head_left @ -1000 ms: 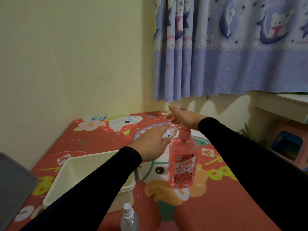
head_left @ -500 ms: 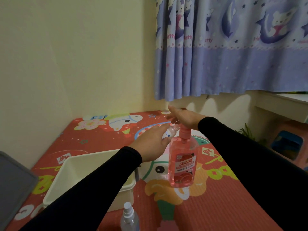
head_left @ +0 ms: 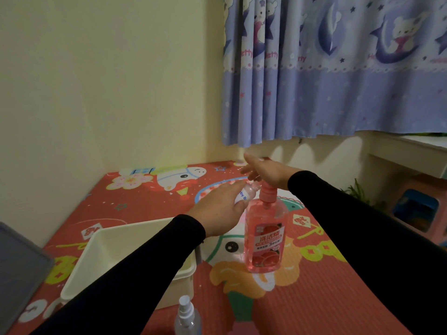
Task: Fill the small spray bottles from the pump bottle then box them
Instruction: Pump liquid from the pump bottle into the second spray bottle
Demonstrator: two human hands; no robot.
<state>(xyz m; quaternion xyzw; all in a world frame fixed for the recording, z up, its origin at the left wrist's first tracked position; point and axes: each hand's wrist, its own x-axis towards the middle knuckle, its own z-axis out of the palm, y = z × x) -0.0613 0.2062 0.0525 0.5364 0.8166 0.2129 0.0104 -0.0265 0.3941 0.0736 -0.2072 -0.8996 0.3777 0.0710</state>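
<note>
Pressing flat-fingered on the pump bottle (head_left: pixel 264 238), the right hand (head_left: pixel 266 171) dispensed while the left hand (head_left: pixel 221 210) gripped a small bottle (head_left: pixel 246 193) at its spout. Filling looked underway; the box (head_left: pixel 135 257) at 8 o'clock showed no bottles, and another bottle (head_left: pixel 186 315) waited at 6.

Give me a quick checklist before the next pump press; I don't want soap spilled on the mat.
1. Small bottle gripped by left hand: ok.
2. Its mouth right under the spout: cannot tell, right hand hides it.
3. Right hand resting on the pump bottle head: ok.
4. Pump bottle upright on the mat: ok.
5. Liquid left in pump bottle: ok.
6. White box open beside it: ok.
</note>
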